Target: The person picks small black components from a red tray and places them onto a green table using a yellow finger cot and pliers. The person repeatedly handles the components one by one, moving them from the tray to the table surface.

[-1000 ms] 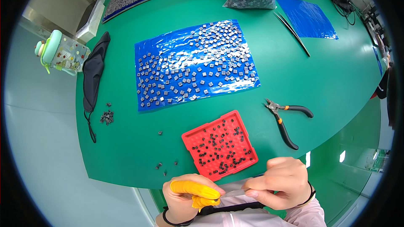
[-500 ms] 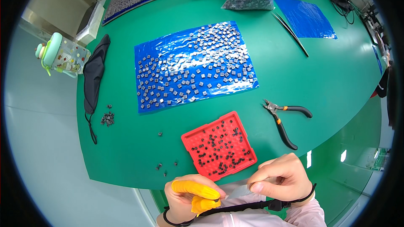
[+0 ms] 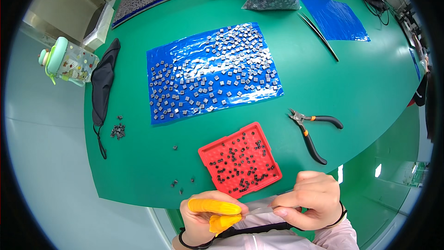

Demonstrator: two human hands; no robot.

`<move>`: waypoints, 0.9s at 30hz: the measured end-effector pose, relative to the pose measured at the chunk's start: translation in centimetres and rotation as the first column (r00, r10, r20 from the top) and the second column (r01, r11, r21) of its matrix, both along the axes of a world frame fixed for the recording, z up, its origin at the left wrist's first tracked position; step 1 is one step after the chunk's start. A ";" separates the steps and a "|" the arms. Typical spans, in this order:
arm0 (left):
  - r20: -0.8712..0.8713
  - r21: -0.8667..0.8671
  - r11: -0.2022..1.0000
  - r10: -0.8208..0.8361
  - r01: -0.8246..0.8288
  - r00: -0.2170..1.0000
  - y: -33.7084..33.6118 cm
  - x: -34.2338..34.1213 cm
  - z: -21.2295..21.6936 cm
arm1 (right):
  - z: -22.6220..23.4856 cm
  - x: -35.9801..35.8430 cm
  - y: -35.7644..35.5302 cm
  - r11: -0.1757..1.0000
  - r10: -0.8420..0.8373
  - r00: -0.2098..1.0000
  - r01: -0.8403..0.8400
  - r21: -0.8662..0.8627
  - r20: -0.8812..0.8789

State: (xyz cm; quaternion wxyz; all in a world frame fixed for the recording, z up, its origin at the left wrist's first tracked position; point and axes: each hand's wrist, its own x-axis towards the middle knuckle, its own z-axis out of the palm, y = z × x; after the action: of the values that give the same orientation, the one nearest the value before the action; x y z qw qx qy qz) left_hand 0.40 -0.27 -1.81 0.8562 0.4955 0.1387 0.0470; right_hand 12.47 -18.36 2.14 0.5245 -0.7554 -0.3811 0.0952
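We see a thin, pale, see-through strip (image 3: 260,211) spanning the gap between the left hand (image 3: 209,216) and the right hand (image 3: 311,200), slightly higher at its right end; both ends are hidden in the grips, so we cannot tell its full shape. Just beyond the hands, we find a squarish red tray (image 3: 226,140) lying flat on the desk (image 3: 138,171), turned askew, one corner near the left hand. Small black pieces (image 3: 243,186) lie scattered inside it, some single, some clustered.
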 end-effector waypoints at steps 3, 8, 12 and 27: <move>-0.003 0.082 0.997 0.014 -0.013 1.000 -0.1 -0.1 0.1 | 0.1 0.1 -0.1 1.000 0.008 0.998 -0.007 -0.023 0.057; 0.000 0.218 0.976 0.014 -0.014 1.000 -0.1 -0.3 0.4 | -0.3 0.1 0.1 1.000 0.000 0.995 0.001 -0.015 0.099; -0.025 0.141 0.988 0.061 -0.057 0.998 -0.4 -0.5 0.4 | -0.3 0.2 0.0 1.000 0.003 0.993 -0.002 -0.014 0.115; 0.122 0.279 0.953 0.089 -0.120 0.989 -0.9 -0.4 -0.4 | -0.4 0.5 -0.4 1.000 0.002 0.988 0.001 -0.020 0.154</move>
State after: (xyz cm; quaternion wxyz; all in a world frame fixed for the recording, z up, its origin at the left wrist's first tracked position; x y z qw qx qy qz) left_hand -0.01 -1.15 -2.19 0.7782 0.6026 0.1102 0.1384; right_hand 13.01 -18.75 1.74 0.4858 -0.7656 -0.4198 0.0407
